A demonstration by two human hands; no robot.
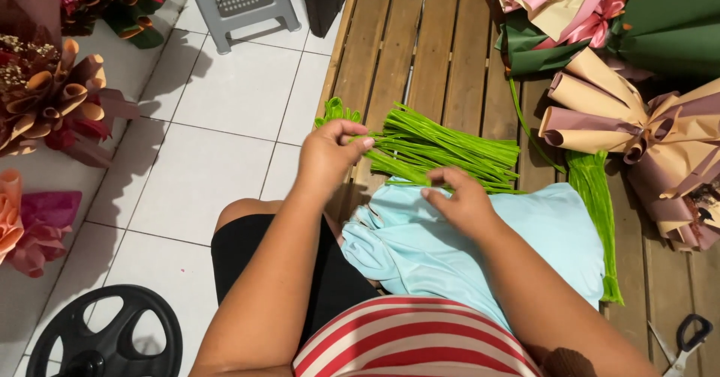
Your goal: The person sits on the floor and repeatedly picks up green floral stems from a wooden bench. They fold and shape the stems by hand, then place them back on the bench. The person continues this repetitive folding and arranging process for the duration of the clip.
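A bundle of bright green pipe-cleaner stems [450, 148] lies across a slatted wooden platform [435, 40]. My left hand [330, 156] pinches the near end of a few stems, beside a looped green piece [336, 111]. My right hand [461, 201] rests on the lower edge of the bundle, fingers curled over stems, above a pale blue cloth [450, 246] lying over my lap.
Paper-wrapped bouquets [637, 122] pile at the right, with a second green stem bundle [596, 212] beside them. Scissors [686, 343] lie at bottom right. More bouquets [52, 100] sit left on the tiled floor, with a grey stool [240, 2] and a black wheel-shaped object [105, 339].
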